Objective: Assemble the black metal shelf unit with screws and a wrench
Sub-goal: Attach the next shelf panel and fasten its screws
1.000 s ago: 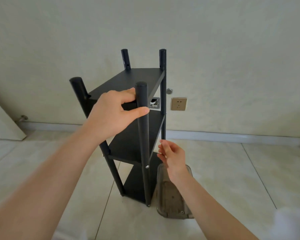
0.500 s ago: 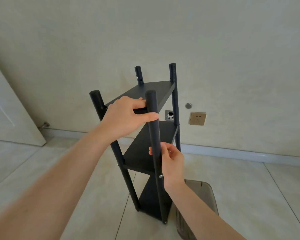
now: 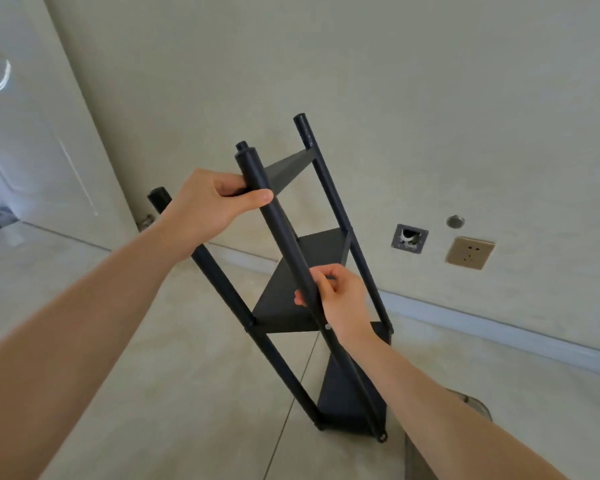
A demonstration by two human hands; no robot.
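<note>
Left hand (image 3: 205,206) grips the near post (image 3: 284,244) up top, right hand (image 3: 340,301) pinches it mid-height. The black shelf unit (image 3: 302,299) stands tilted on the tiled floor (image 3: 187,393), three shelves fitted. Looks nearly built; no wrench visible

The black shelf unit (image 3: 302,292) stands on the tiled floor (image 3: 174,393), with three shelves between four round posts. The left hand (image 3: 208,206) grips the near post up by the top shelf, while the right hand (image 3: 340,303) holds that same post lower down, just above a silver screw (image 3: 327,327) at the middle shelf. A wall socket (image 3: 469,252) sits off to the right.
</note>
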